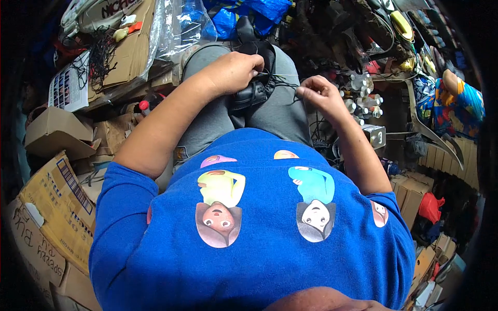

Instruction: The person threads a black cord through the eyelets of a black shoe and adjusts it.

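Note:
A black lace-up shoe point(252, 97) rests between my thighs on my grey trousers point(207, 120). My left hand point(239, 71) is closed at the shoe's upper part, fingertips pinched against it; what they grip is too small to tell. A thin pale thread point(285, 75) stretches from beside those fingertips across toward my right hand point(322, 95). The right hand is raised off the shoe, over my right thigh, its thumb and forefinger pinched together on the thread. A fine dark strand also runs from the shoe's lacing toward it.
Several small capped bottles point(363, 98) stand close to my right hand, near a metal tin point(374, 136) and a curved metal blade point(441, 142). Cardboard boxes point(59, 132) crowd the left side. Clear plastic sheeting point(181, 26) and blue bags point(225, 23) lie ahead.

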A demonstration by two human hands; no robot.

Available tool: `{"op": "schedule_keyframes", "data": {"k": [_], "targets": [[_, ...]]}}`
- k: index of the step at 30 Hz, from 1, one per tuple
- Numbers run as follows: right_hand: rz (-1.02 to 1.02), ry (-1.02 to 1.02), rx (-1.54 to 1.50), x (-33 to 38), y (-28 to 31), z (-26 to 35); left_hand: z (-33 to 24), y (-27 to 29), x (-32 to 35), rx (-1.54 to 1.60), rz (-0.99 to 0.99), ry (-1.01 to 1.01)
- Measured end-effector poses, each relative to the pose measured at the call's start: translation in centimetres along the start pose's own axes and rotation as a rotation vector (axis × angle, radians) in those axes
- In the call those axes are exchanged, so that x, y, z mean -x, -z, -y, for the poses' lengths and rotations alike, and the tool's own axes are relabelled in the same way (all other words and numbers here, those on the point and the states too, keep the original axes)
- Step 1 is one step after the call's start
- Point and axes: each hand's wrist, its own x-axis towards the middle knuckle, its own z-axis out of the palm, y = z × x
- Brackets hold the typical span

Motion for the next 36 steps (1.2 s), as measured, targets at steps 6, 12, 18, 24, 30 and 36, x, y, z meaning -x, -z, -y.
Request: {"op": "schedule_keyframes", "data": {"k": [6,12,18,24,30,36], "targets": [[-0.073,0.193,0.113,1.0,0.2,0.3,0.0,-0.2,-0.3,-0.088,0.024,-0.043],[-0.185,0.375,0.976,-5.0,3.8,1.4,-0.3,-0.2,-0.5,-0.136,0.000,-0.080],[-0.094,0.566,0.961,-3.8,2.1,4.6,0.4,-0.1,0.0,-0.161,-0.016,-0.103],[0.218,0.653,1.147,-4.7,-1.1,5.7,1.1,0.8,0.6,-0.199,0.002,-0.209],[0.160,0.745,1.021,-4.9,1.8,1.9,2.6,2.9,4.9,-0.515,-0.140,-0.258],[-0.061,-0.044,0.052,-2.5,8.2,-0.1,5.2,8.6,12.2,0.217,-0.346,0.303]]}}
